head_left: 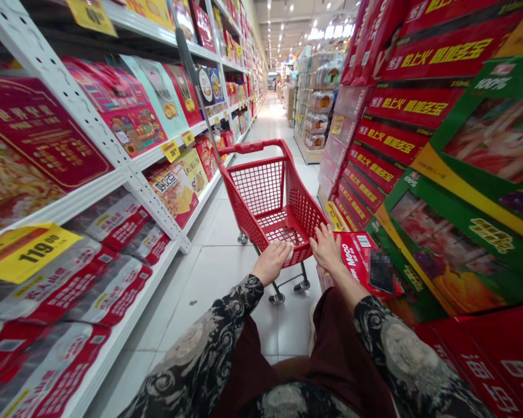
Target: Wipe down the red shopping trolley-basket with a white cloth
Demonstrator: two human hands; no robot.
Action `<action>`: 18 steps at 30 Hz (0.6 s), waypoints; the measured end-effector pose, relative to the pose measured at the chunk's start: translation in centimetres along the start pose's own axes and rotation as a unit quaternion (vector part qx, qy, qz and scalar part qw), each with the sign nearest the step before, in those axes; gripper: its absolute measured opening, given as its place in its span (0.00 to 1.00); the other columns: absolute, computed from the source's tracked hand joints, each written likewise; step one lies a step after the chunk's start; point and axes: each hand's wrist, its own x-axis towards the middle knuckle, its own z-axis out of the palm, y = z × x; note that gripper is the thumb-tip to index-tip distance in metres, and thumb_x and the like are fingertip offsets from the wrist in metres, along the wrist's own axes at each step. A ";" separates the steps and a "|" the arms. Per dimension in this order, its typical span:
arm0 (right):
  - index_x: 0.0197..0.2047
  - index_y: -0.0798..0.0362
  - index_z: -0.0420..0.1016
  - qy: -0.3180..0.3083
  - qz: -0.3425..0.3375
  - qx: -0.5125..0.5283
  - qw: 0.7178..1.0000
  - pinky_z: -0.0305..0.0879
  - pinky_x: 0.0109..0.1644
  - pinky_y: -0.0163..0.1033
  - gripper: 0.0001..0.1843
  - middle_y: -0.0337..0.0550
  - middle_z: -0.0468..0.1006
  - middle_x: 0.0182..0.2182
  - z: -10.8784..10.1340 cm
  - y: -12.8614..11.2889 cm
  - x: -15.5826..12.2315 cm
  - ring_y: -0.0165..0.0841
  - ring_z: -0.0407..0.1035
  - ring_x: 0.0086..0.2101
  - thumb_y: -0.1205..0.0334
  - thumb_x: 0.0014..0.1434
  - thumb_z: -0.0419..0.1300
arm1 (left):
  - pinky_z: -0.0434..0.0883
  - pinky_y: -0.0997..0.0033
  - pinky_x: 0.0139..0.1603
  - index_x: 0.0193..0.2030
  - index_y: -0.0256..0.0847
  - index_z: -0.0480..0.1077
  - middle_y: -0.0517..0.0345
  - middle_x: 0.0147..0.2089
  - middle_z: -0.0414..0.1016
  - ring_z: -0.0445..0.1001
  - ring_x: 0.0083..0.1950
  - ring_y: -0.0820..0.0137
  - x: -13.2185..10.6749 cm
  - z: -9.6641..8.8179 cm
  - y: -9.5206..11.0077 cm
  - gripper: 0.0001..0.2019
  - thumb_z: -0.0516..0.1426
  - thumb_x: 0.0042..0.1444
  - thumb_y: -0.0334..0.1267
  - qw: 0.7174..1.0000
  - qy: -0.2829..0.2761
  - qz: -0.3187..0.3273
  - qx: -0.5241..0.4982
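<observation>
A small red shopping cart (pixel 303 217) stands in front of my knees, its handle on the far side and the near end of its basket toward me. My left hand (pixel 272 261) is closed at the near left corner of the rim, with a crumpled white wipe or tissue (pixel 290 251) under its fingertips. On the near right corner rests my right hand (pixel 326 248), its fingers curled over the rim. The basket's perforated floor shows between its walls. A long dark-and-grey pole (pixel 196 87) rises by the handle's left end.
White shelves (pixel 126 165) of boxed goods line the left side. Stacked red drink cartons (pixel 387 139) and green boxes (pixel 453 226) crowd the right. A black phone-like object (pixel 381 271) lies on a red Meco box (pixel 353 255) beside my right forearm. The tiled aisle (pixel 274 116) runs ahead.
</observation>
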 end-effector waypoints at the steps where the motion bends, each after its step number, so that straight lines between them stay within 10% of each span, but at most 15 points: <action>1: 0.59 0.58 0.63 0.007 -0.010 0.005 1.000 0.42 0.62 0.64 0.23 0.55 0.57 0.63 -0.1 -0.6 -0.3 0.46 0.46 0.63 0.60 0.62 0.47 | 0.62 0.57 0.62 0.59 0.34 0.60 0.44 0.57 0.69 0.64 0.60 0.65 0.0 -0.1 -0.1 0.21 0.44 0.59 0.26 1.000 -0.009 0.023 -0.004; 11: 0.55 0.53 0.68 -0.037 -0.062 0.059 0.996 0.43 0.62 0.63 0.19 0.49 0.65 0.59 -0.9 -3.2 -2.7 0.42 0.52 0.62 0.64 0.63 0.48 | 0.58 0.54 0.65 0.59 0.37 0.62 0.50 0.60 0.66 0.59 0.64 0.64 -0.5 -2.1 -3.9 0.19 0.43 0.63 0.31 0.998 -0.056 0.040 -0.008; 18: 0.56 0.53 0.67 -0.057 -0.061 0.074 0.994 0.43 0.62 0.63 0.19 0.49 0.61 0.61 -0.6 -5.6 -3.3 0.42 0.49 0.63 0.59 0.64 0.48 | 0.59 0.55 0.64 0.55 0.33 0.65 0.46 0.56 0.70 0.62 0.61 0.64 0.1 -0.6 -3.1 0.17 0.46 0.61 0.30 0.997 -0.019 0.068 -0.027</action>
